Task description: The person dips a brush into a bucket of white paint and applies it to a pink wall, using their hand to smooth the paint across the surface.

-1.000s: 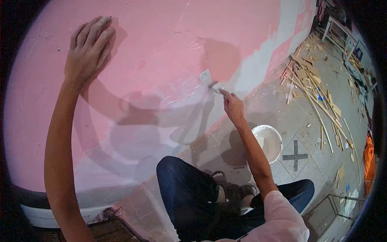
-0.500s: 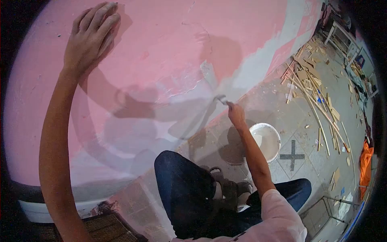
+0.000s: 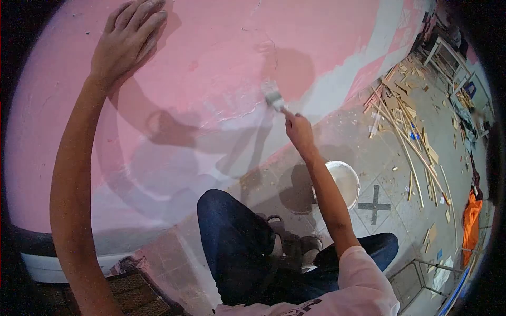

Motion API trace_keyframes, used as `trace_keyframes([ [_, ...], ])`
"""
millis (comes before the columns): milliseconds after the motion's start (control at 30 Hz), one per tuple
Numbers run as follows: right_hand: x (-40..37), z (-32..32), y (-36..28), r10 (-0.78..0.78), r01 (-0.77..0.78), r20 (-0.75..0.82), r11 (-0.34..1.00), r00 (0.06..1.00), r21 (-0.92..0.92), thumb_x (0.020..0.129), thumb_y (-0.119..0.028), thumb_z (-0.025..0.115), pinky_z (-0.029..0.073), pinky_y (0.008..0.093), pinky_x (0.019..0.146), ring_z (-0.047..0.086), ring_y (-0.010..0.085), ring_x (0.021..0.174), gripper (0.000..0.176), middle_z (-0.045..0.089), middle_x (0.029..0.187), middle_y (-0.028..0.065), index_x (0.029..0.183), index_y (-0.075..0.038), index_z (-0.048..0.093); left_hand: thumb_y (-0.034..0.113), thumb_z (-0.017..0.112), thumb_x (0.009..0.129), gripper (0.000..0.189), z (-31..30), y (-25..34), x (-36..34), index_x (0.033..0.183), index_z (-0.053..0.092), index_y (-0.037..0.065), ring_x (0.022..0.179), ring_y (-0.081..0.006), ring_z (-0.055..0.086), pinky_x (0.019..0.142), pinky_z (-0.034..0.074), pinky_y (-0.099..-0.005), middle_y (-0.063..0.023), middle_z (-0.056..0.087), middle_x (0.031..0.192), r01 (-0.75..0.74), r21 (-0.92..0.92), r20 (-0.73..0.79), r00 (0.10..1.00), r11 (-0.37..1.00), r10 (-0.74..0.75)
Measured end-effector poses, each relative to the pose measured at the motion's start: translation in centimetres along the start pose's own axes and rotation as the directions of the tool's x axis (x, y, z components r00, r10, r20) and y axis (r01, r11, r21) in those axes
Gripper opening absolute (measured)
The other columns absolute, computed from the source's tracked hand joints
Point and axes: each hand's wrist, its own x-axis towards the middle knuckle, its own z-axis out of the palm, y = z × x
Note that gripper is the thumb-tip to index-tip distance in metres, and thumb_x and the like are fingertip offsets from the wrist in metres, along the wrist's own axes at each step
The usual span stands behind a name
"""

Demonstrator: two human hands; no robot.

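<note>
My right hand [image 3: 300,131] is closed round the handle of a paintbrush [image 3: 274,100]. The brush's bristles touch the pink wall [image 3: 211,47], at the edge of a white painted area [image 3: 232,142] along its lower part. Higher up on the left, my left hand [image 3: 133,39] lies against the wall with its fingers spread a little and nothing in it. A white bucket [image 3: 354,176] with pale liquid stands on the floor, partly hidden behind my right forearm.
Wooden strips and broken pieces [image 3: 406,126] litter the tiled floor [image 3: 274,184] at the right. An orange cloth [image 3: 471,226] and a metal frame [image 3: 421,282] are at the right edge. A woven mat [image 3: 132,297] lies at the bottom left.
My right hand has moved up and to the left with the brush, from low on the wall to a higher spot. The view has shifted slightly.
</note>
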Motion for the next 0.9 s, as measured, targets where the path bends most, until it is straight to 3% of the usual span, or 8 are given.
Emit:
trace_keyframes([
  [100,-4.7,7.4,9.3,0.013,0.003,0.148,0.994,0.989,-0.107,0.096,-0.012,0.060,0.053,0.0529,0.070,0.069,0.0421,0.077,0.030,0.071,0.083,0.0235,0.121,-0.017,0.077,0.023,0.068,0.090,0.039,-0.1,-0.1,-0.1,0.124,0.060,0.006,0.133,-0.0340,0.049,0.114,0.036,-0.0523,-0.0151,0.055,0.138,0.026,-0.011,0.041,0.999,1.000,-0.025],
  [200,-6.5,6.1,8.8,0.044,-0.046,0.105,0.999,0.994,0.023,0.096,-0.013,0.060,0.053,0.0526,0.070,0.070,0.0421,0.080,0.028,0.071,0.088,0.0261,0.118,-0.015,0.078,0.027,0.068,0.090,0.043,0.5,-0.7,-0.7,0.126,0.060,0.006,0.134,-0.0333,0.049,0.114,0.036,-0.0519,-0.0149,0.055,0.138,-0.003,-0.028,0.009,1.000,1.000,0.003],
  [300,-2.0,2.1,3.8,0.012,-0.008,0.120,1.000,0.993,-0.028,0.098,-0.014,0.062,0.052,0.0494,0.069,0.068,0.0398,0.073,0.029,0.069,0.080,0.0232,0.123,-0.014,0.076,0.030,0.067,0.091,0.045,-1.0,-1.3,-0.9,0.129,0.060,0.006,0.133,-0.0320,0.050,0.115,0.036,-0.0511,-0.0144,0.055,0.139,-0.045,-0.052,0.069,0.996,0.998,0.049],
  [467,5.0,-9.0,-9.0,-0.159,0.183,-0.211,0.978,0.964,0.100,0.098,-0.007,0.066,0.050,0.0385,0.063,0.059,0.0262,0.063,0.035,0.060,0.075,0.0152,0.131,-0.015,0.073,0.031,0.064,0.093,0.046,-0.2,-1.2,-1.4,0.132,0.059,0.007,0.131,-0.0297,0.053,0.114,0.038,-0.0488,-0.0125,0.058,0.136,-0.035,-0.034,-0.022,0.999,0.999,0.034],
  [600,5.8,-12.6,-12.2,-0.207,0.261,-0.305,0.954,0.930,0.150,0.096,0.000,0.066,0.049,0.0354,0.062,0.055,0.0217,0.064,0.042,0.059,0.077,0.0131,0.135,-0.014,0.070,0.031,0.064,0.093,0.045,0.3,-1.8,-1.8,0.132,0.059,0.007,0.129,-0.0287,0.054,0.111,0.040,-0.0467,-0.0112,0.060,0.133,-0.036,-0.054,-0.064,0.997,0.998,0.032],
  [733,3.7,-5.5,-6.8,-0.161,0.180,-0.192,0.980,0.968,0.085,0.095,-0.003,0.066,0.048,0.0411,0.062,0.055,0.0286,0.062,0.044,0.055,0.074,0.0159,0.137,-0.019,0.070,0.033,0.064,0.093,0.045,0.3,-2.0,-2.0,0.130,0.060,0.007,0.127,-0.0285,0.054,0.109,0.042,-0.0466,-0.0111,0.059,0.132,-0.047,-0.008,-0.091,0.995,0.999,0.046],
  [800,0.9,1.4,-0.1,-0.106,0.105,-0.064,0.994,0.992,-0.015,0.098,-0.009,0.063,0.048,0.0473,0.063,0.060,0.0347,0.066,0.040,0.060,0.074,0.0197,0.136,-0.020,0.070,0.035,0.064,0.093,0.046,-0.3,-1.8,-1.7,0.129,0.060,0.007,0.127,-0.0284,0.054,0.109,0.042,-0.0466,-0.0111,0.059,0.131,-0.061,-0.009,-0.060,0.996,0.998,0.060],
  [900,-4.1,4.7,5.6,0.052,-0.047,0.075,0.997,0.996,-0.068,0.097,-0.013,0.064,0.051,0.0480,0.064,0.066,0.0382,0.069,0.031,0.066,0.076,0.0239,0.126,-0.017,0.075,0.036,0.065,0.091,0.047,-0.2,-1.9,-1.7,0.128,0.060,0.007,0.127,-0.0281,0.054,0.108,0.042,-0.0462,-0.0110,0.058,0.131,-0.067,0.017,-0.080,0.994,0.998,0.068],
])
